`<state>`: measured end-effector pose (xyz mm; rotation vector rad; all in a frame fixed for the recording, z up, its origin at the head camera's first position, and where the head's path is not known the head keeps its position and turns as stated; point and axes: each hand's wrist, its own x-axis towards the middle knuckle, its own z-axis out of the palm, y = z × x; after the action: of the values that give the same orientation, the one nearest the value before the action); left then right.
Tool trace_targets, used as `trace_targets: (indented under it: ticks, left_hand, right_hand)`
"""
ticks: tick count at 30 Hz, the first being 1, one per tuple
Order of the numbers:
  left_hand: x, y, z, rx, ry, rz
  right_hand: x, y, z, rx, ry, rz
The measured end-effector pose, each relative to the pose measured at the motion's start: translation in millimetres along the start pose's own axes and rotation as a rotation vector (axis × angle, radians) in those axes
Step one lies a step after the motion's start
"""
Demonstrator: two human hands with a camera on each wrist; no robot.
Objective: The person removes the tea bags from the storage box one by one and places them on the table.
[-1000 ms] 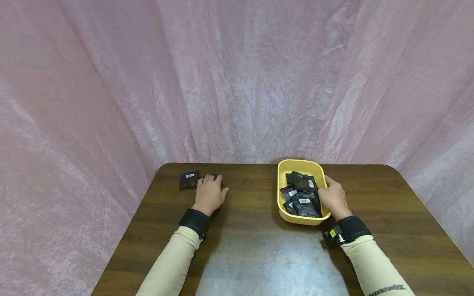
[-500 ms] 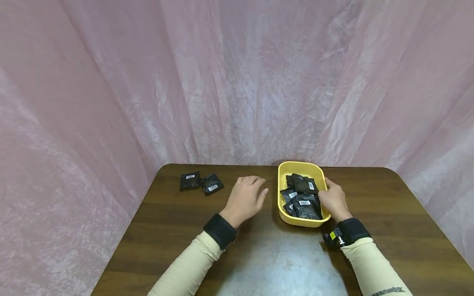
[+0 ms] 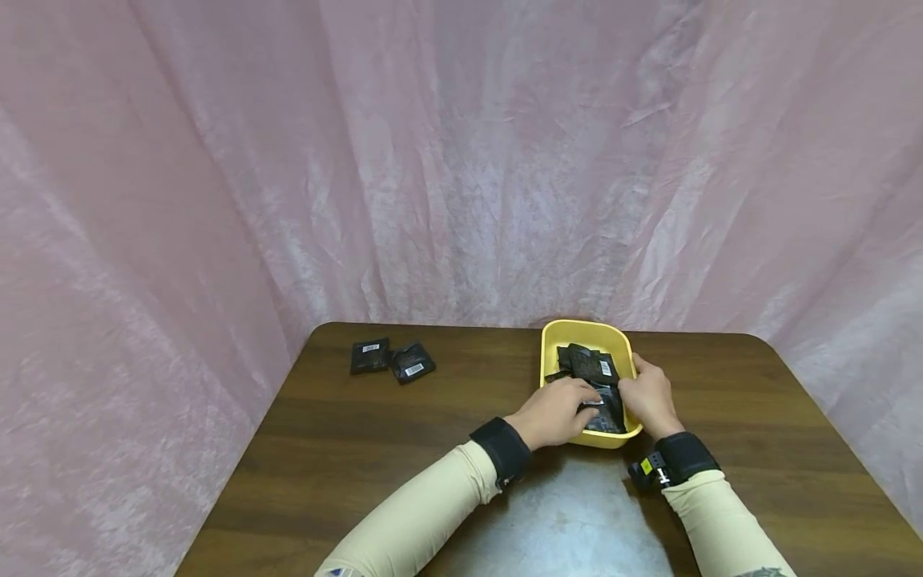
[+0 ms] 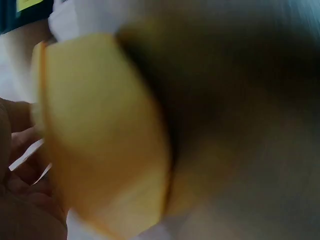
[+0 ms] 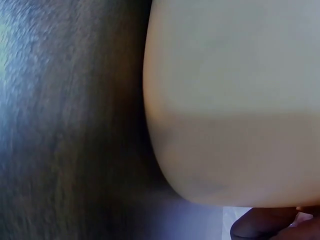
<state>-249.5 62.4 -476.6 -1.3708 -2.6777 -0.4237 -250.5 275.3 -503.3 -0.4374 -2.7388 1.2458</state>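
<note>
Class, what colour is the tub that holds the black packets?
Yellow; the tub shows best in the head view.

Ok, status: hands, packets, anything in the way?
Left hand over packets in yellow bin; right hand grips bin's side. Two packets on table. No obstruction visible.

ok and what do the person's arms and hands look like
Both the left hand and right hand are gloveless. The left sleeve and right sleeve, pale cream with partly cropped prints, end at black wristbands. The right wristband carries a small black device with a yellow patch.

Cream sleeves (image 3: 411,513), black wristbands (image 3: 502,451), black device (image 3: 638,476) with yellow patch (image 3: 646,465)
</note>
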Motion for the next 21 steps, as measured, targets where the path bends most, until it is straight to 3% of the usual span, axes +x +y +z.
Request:
trace_targets:
  ticks: [4, 7, 10, 14, 21]
  left_hand:
    - [4.5, -1.5, 16.1, -0.049, -0.086, -0.101]
    - [8.9, -0.5, 15.1, -0.071, -0.146, -0.200]
    - [14.8, 1.7, 9.8, -0.060, -0.222, -0.257]
    - [25.1, 1.5, 8.3, -0.011, -0.278, -0.271]
    - [37.6, -4.2, 14.6, 0.032, -0.265, -0.237]
  right_hand:
    - [0, -1, 5, -0.010, 0.017, -0.019]
    - [0, -2, 7, -0.011, 0.017, -0.025]
    - [0, -2, 6, -0.013, 0.012, -0.024]
    - [1, -1, 4, -0.016, 0.019, -0.026]
    - [4, -2, 4, 0.009, 0.016, -0.008]
